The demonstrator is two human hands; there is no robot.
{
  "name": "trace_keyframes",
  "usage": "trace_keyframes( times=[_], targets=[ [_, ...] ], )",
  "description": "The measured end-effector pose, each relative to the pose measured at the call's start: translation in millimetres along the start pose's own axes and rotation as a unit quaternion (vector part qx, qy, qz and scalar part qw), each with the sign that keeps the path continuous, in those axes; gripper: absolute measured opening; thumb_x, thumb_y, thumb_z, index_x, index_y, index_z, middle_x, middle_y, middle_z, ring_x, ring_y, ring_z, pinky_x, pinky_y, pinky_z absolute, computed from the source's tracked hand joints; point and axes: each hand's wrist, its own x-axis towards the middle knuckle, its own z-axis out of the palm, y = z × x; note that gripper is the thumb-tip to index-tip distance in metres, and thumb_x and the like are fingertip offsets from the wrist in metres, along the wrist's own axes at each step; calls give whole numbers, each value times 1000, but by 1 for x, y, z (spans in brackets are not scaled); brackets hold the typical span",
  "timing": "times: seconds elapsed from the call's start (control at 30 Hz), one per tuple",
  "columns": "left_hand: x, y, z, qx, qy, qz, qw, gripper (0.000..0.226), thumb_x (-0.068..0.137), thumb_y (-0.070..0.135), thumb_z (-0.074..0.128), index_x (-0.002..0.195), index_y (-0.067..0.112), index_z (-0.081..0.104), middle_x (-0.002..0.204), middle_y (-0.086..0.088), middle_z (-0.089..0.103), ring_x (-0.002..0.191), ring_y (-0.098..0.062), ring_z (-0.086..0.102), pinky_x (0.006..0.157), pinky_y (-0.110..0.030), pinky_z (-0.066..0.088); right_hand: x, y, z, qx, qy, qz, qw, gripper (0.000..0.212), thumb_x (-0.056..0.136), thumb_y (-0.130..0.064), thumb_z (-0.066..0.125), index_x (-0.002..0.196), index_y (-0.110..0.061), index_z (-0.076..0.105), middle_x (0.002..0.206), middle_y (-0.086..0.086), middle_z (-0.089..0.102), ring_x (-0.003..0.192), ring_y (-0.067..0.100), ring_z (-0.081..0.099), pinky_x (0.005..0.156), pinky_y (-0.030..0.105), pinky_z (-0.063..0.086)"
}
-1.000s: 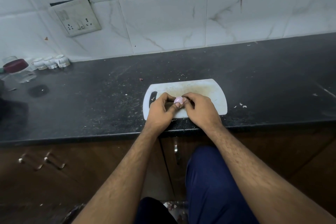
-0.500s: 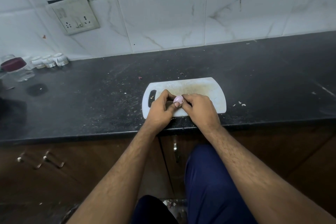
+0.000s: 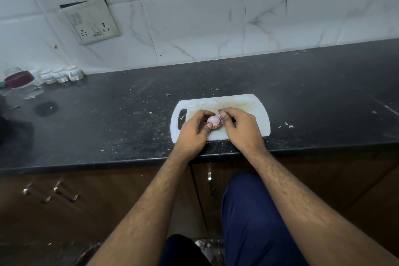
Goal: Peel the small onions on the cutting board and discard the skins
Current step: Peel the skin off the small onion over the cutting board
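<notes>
Pale pink onion (image 3: 214, 121) being peeled over the white cutting board (image 3: 254, 114).
Left hand (image 3: 193, 130) is pinching the onion from both sides; right hand (image 3: 239, 128) is apparently nipping a skin flap at its edge. Slick flesh could be slipping loose, sending it rolling off the counter (image 3: 108, 119).

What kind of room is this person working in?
Most likely a home kitchen: a dark stone countertop backed by white marble-look wall tiles, a white cutting board with a small onion being peeled, and small white cups by the wall.
</notes>
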Motion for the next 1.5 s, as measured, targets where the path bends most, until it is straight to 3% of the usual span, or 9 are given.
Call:
trace_keyframes(
  times=[0.07, 0.2, 0.37, 0.6, 0.9, 1.13, 1.33, 1.5],
  targets=[
    [0, -1, 0, 4, -5, 12, 1000, 20, 102, 10, 58, 118, 18, 64, 115, 7, 71, 112, -7, 66, 97, -19, 50, -1, 0, 0, -12, -6, -11, 1000, 20, 100, -36, 60, 107, -27, 77, 100, -12, 73, 91, 8, 66, 82, 30, 55],
    [0, -2, -1, 37, 13, 35, 999, 20, 99, 13, 61, 116, 21, 66, 114, 10, 69, 115, -11, 62, 100, -27, 48, 1, 1, 0, -1, -5, -6, 1000, 19, 97, -35, 66, 108, -27, 79, 95, -12, 72, 86, 4, 64, 77, 26, 54],
    [-2, 3, 0, 59, 15, 56, 997, 20, 98, 5, 60, 112, 18, 66, 110, 5, 66, 108, -9, 60, 91, -9, 42, 1, 1, -5, 49, -12, 12, 999, 16, 90, -33, 73, 102, -25, 82, 91, -14, 76, 88, -2, 68, 76, 12, 52],
    [-3, 6, 1, 80, 8, 52, 995, 17, 98, 3, 61, 111, 12, 66, 106, 5, 58, 100, 0, 56, 87, -5, 41, 2, 2, -8, 72, -27, 24, 997, 17, 90, -27, 77, 104, -20, 81, 83, -21, 71, 87, -9, 67, 74, 2, 47],
    [-3, 7, 0, 70, 11, 48, 996, 11, 97, 7, 66, 108, 10, 67, 105, -1, 60, 96, 1, 57, 85, -5, 41, 2, 3, -6, 66, -23, 35, 997, 17, 88, -29, 78, 102, -19, 80, 85, -15, 75, 78, -8, 67, 65, 3, 46],
    [-2, 6, 0, 68, 5, 37, 997, 11, 97, 11, 67, 107, 15, 66, 107, -1, 61, 99, -11, 60, 84, -6, 42, 3, 3, -4, 47, -11, 44, 998, 14, 88, -27, 78, 98, -17, 78, 82, -14, 72, 73, -3, 65, 63, 3, 46],
    [-3, 7, 0, 56, -5, 29, 998, 11, 93, 8, 72, 99, 10, 64, 102, 3, 55, 89, 5, 55, 85, -6, 41, 3, 4, -1, 31, -1, 54, 998, 9, 89, -23, 76, 97, -18, 76, 79, -14, 70, 72, -1, 64, 62, 3, 45],
    [-3, 6, -3, 18, -5, 39, 999, 15, 90, 29, 79, 93, 24, 64, 107, 1, 58, 98, -7, 63, 90, -14, 48, 0, 3, -3, 37, -4, 31, 999, 11, 91, -23, 75, 100, -19, 76, 85, -14, 72, 79, -1, 67, 66, 5, 49]
  ],
)
